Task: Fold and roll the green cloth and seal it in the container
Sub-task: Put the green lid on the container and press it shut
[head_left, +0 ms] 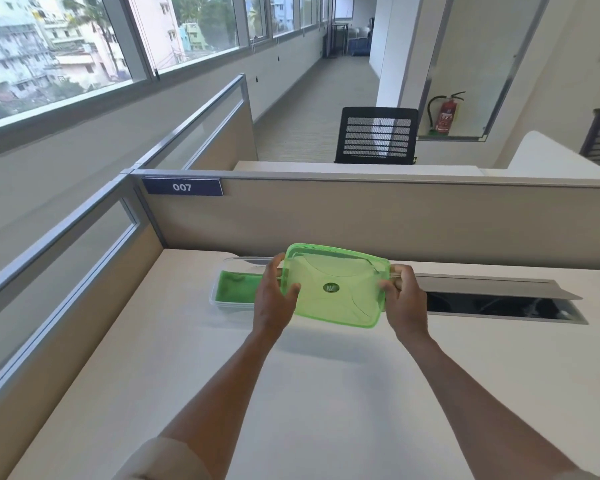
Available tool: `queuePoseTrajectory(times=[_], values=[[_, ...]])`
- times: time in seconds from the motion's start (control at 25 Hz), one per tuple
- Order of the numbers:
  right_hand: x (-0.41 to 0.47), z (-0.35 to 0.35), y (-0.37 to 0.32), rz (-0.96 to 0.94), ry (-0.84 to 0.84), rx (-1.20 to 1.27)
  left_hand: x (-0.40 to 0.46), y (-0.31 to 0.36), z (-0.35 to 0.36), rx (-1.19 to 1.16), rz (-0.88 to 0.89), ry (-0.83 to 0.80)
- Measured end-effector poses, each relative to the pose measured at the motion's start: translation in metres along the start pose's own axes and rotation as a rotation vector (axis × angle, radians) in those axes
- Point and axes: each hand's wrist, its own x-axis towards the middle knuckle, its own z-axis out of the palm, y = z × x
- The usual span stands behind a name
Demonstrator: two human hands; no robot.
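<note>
I hold a translucent green lid (336, 285) in the air above the desk, tilted toward me, a round sticker at its middle. My left hand (274, 299) grips its left edge and my right hand (404, 299) grips its right edge. Behind and to the left of the lid, a clear rectangular container (219, 299) rests on the desk near the back partition. The green cloth (234, 285) lies inside it. My left hand and the lid hide the container's right part.
The white desk (291, 393) is bounded by a beige partition (361, 216) behind and a glazed divider (66, 254) on the left. An open cable slot with a raised metal flap (499, 299) runs along the back right.
</note>
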Motion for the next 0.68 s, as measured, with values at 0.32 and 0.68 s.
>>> queuePoseTrajectory(times=[0.32,0.68], values=[[0.008,0.096,-0.054,0.088,-0.16,0.069,0.033,-0.05,-0.068,0.254,-0.167,-0.006],[0.012,0.179,-0.043,0.133,-0.35,-0.111,0.07,-0.101,-0.091,0.479,-0.266,-0.127]])
